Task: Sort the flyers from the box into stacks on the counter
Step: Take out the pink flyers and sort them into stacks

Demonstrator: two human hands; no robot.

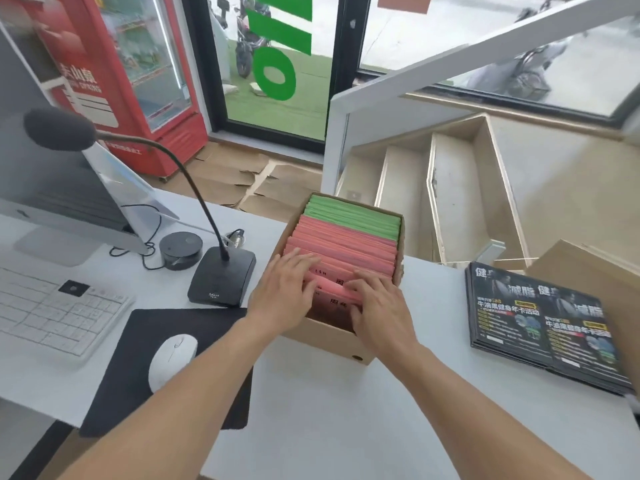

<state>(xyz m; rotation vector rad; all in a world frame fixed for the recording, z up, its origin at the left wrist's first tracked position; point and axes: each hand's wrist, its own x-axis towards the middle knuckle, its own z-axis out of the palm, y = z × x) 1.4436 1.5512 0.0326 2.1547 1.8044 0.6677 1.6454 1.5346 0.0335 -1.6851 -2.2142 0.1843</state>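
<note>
Open brown cardboard box (332,336) on white worktop (346,410), upright pink paper flyers (346,251) filed front, green behind, row running away; left hand (287,292) and right hand (377,306), fingers spread, equally near, leafing nearest pink sheets.

Two bare forearms reach in from the bottom edge, no sleeve, watch or bracelet showing on either — the left hand (285,292) and the right hand (379,311) are ungloved and ringless, with short, plain fingernails — nothing else of the person shows.
</note>
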